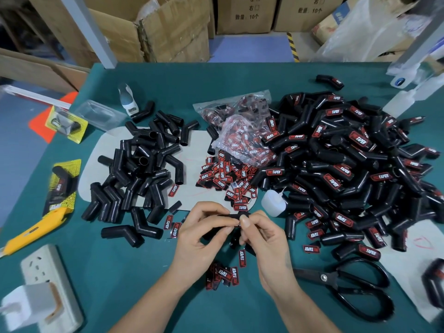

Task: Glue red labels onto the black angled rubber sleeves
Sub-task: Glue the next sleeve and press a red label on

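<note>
A black angled rubber sleeve is held just above the green table, pinched by the left hand and the right hand, whose thumb presses its top. Loose red labels lie just beyond. Unlabelled sleeves are heaped left, labelled sleeves right.

There is a single view, from a camera worn on the person's head. It looks forward and steeply down onto the green surface, wide-angled, so straight edges bow toward the frame's borders. Both hands sit near the lens at bottom centre, the left hand and right hand entering from the lower edge with the forearms. The surface fills most of the frame; its far edge runs across the upper third, and beyond it stand cardboard boxes on the floor.
</note>
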Tool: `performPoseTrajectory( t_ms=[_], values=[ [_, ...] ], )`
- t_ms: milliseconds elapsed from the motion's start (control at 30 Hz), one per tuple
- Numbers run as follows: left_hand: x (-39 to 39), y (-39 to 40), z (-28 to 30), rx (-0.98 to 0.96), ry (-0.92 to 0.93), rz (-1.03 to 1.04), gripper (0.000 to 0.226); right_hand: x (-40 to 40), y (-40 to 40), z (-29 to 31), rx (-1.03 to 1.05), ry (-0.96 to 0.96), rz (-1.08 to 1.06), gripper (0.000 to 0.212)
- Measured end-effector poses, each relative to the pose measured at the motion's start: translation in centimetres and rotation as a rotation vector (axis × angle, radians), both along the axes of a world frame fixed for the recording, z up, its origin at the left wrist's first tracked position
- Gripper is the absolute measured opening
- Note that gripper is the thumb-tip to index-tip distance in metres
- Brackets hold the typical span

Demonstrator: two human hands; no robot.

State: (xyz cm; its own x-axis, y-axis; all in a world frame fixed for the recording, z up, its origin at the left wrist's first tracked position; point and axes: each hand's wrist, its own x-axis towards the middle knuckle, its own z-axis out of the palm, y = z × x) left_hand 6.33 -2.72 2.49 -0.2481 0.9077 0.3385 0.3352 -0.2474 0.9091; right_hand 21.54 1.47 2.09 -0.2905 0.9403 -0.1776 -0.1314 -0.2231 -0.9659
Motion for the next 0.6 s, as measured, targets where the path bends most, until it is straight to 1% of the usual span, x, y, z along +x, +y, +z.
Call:
performPoseTrajectory(
  t_ms=[267,400,600],
  values=[
    [-0.07,0.1,-0.02,0.022,-0.012,0.0,0.015,-0.01,-0.13,-0.25,-0.047,0.028,-0.035,0.034],
    [-0.15,0.08,-0.36,0.024,-0.01,0.002,0.014,0.04,-0.15,-0.02,-0.047,0.03,-0.037,0.03],
    [-0.2,0.17,-0.33,0.037,-0.009,0.0,0.018,0.07,-0.06,0.12,-0.042,0.015,-0.031,0.031]
  ],
)
